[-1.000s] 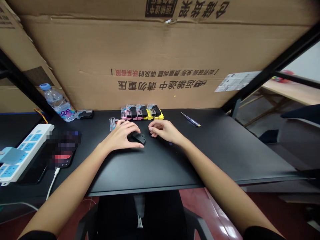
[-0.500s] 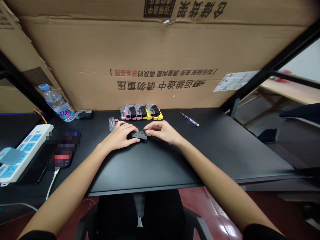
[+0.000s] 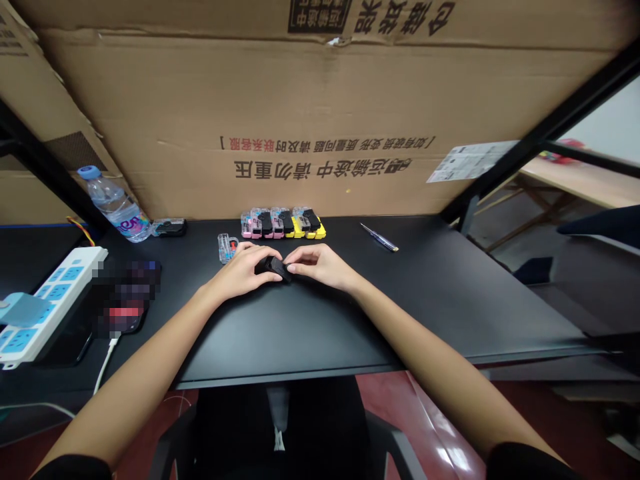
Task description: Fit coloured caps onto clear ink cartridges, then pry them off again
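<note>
Cardboard [image 3: 310, 100] fills the upper frame, standing behind a black surface [image 3: 300, 333] that spans the middle. A white power strip [image 3: 55, 293] lies at the left edge; a water bottle [image 3: 117, 207] leans against the cardboard at upper left.

Left hand [image 3: 245, 270] and right hand [image 3: 323, 265] meet just left of the frame's centre. The left grip is curled, thumb and fingers partly closed around the left end of a black part [image 3: 280, 268]. The right grip is nearly closed, thumb and fingertips pinching at the part's right end; whether it also holds a smaller piece cannot be told.

Beyond the hands, a row of units [image 3: 283, 225] in clear, black, pink and yellow sits near the cardboard. A pen-shaped tool [image 3: 380, 238] lies right of centre, away from both hands. A clear piece [image 3: 226, 248] with a touch of red rests just behind the left hand.

Assessment: work on the black part appears under way and unfinished, as both hands are on it. The row stands complete in appearance, out of hand. What remains cannot be established.

Condition of part: dark, compact, blocky, tilted down to the right; finer detail is indistinct.
</note>
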{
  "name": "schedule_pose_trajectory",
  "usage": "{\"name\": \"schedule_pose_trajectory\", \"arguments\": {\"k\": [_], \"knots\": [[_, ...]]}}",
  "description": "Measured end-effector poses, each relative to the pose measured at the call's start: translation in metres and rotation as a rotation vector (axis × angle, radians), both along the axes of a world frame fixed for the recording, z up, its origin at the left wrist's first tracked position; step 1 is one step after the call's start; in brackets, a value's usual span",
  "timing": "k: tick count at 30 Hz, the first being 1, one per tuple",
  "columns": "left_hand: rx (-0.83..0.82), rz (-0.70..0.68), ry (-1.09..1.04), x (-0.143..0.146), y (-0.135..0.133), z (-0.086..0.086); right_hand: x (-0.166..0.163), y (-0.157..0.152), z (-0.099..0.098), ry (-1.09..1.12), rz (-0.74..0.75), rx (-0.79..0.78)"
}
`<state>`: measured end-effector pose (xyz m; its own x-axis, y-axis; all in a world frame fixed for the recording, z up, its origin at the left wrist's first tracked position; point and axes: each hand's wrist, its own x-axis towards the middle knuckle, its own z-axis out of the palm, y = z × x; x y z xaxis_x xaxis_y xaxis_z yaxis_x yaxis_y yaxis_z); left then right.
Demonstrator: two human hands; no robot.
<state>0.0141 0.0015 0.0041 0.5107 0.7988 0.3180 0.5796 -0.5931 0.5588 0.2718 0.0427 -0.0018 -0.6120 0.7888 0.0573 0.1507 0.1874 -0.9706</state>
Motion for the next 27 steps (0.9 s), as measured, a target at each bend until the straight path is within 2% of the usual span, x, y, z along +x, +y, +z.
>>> {"name": "schedule_pose_trajectory", "arguments": {"k": [7,19,27], "knots": [[0.012,0.002,0.015,-0.001,0.003,-0.005,-0.005,0.001,-0.011,0.084,-0.043,-0.003],[-0.028,-0.014,0.014,-0.003,0.004,-0.006,-0.005,0.003,-0.020,0.001,-0.012,-0.034],[-0.036,0.044,0.103,-0.006,0.002,0.001,-0.010,0.000,-0.011,-0.062,-0.034,-0.001]]}}
